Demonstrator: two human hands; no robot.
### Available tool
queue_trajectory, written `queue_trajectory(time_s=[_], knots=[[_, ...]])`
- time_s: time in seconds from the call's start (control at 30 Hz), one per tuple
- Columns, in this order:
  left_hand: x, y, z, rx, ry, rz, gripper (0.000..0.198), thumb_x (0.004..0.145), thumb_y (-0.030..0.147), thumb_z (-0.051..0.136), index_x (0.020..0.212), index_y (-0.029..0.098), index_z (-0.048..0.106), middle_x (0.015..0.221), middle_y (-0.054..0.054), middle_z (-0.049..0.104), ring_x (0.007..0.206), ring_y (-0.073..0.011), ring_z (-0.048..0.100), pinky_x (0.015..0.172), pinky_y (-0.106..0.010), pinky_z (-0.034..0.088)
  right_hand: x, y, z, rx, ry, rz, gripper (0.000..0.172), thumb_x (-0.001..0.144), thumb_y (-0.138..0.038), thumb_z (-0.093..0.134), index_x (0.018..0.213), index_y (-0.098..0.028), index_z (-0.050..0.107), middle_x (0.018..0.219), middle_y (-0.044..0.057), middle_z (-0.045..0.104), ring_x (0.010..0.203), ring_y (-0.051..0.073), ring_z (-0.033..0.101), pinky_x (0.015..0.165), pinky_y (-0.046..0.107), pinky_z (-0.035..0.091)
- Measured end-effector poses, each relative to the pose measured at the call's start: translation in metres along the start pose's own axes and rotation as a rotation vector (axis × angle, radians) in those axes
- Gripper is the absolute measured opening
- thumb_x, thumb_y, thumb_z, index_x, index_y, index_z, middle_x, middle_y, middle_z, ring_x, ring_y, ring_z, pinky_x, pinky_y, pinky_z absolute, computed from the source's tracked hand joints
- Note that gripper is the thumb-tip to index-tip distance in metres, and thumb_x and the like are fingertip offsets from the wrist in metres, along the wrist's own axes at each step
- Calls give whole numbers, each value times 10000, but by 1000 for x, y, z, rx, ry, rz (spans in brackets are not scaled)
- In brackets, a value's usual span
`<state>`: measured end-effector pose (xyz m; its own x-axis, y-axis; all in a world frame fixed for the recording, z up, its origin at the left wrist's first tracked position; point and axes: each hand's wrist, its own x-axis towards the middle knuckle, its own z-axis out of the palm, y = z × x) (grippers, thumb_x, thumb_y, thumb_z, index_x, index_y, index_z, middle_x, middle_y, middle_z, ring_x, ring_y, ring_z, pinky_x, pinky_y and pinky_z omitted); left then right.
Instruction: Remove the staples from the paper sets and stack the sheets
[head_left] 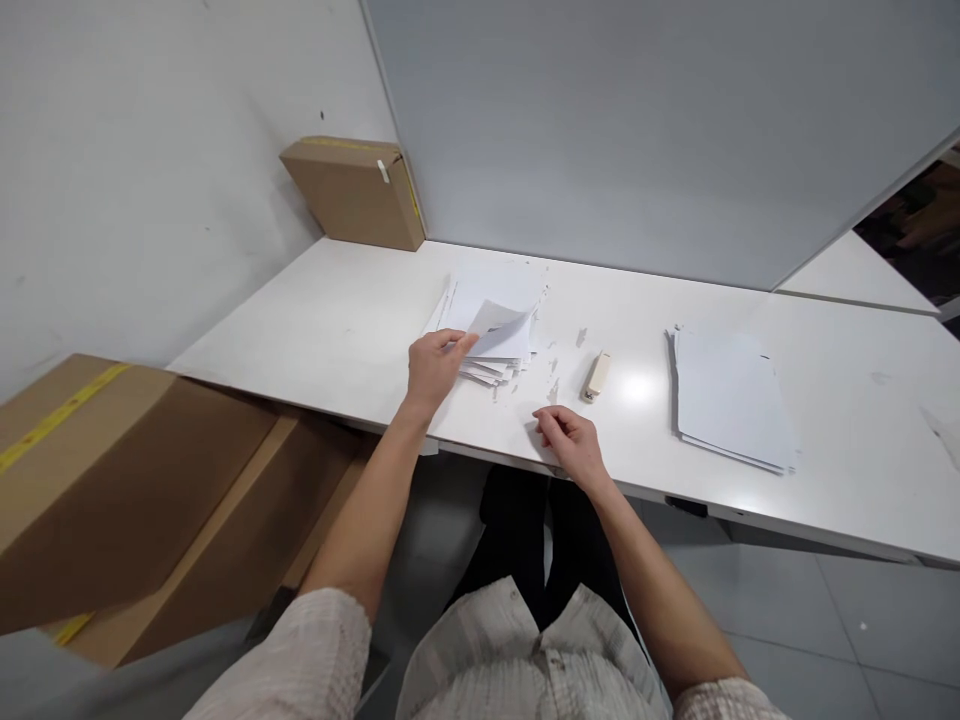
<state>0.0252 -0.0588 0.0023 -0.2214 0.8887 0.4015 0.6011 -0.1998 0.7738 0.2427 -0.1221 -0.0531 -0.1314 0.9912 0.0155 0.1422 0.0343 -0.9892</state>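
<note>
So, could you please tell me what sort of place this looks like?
Probably an office workstation: a white desk against a grey partition panel, with a paper pile, a stapler and a cardboard box.

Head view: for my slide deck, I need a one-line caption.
Left hand lifts the top sheets of a paper stack on a white desk; right hand rests near a stapler.

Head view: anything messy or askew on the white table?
Yes. Small white paper scraps lie scattered between the fanned, uneven white paper stack at the left hand and the beige stapler.
</note>
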Motion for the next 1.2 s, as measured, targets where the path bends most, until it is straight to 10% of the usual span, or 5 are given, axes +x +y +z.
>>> queue_trajectory(time_s=[0.17,0.3,0.53,0.97,1.2], knots=[[-66,17,2,47,-193,531,108,843,249,572,860,225,676,906,-29,710,1048,-202,557,931,-388,436,12,-9,-18,518,-161,260,729,753,-775,319,1088,-188,590,988,116,664,791,231,652,649,357,516],[-91,25,3,87,-520,682,115,835,292,587,827,223,679,904,-29,715,1037,-222,570,922,-408,434,14,-12,-23,528,-166,322,442,733,-542,610,1003,-193,618,934,71,696,836,221,647,713,334,510],[-15,-2,-6,254,-131,318,243,885,352,487,886,198,675,923,-66,695,940,-203,603,865,-348,468,4,-19,-32,416,-317,540,191,697,-344,668,780,-173,656,712,39,696,583,163,619,544,266,469],[34,-15,-3,332,-459,285,294,877,274,429,758,194,686,837,-31,688,806,-178,597,778,-315,438,6,-29,-29,117,-433,617,142,705,-297,601,703,-161,642,616,8,644,508,124,557,473,221,402],[34,-6,7,93,-247,-133,97,675,243,611,656,178,680,671,7,679,684,-157,616,630,-248,446,6,-20,-30,247,-430,592,175,735,-317,600,795,-167,667,670,25,676,560,153,603,513,245,450]])
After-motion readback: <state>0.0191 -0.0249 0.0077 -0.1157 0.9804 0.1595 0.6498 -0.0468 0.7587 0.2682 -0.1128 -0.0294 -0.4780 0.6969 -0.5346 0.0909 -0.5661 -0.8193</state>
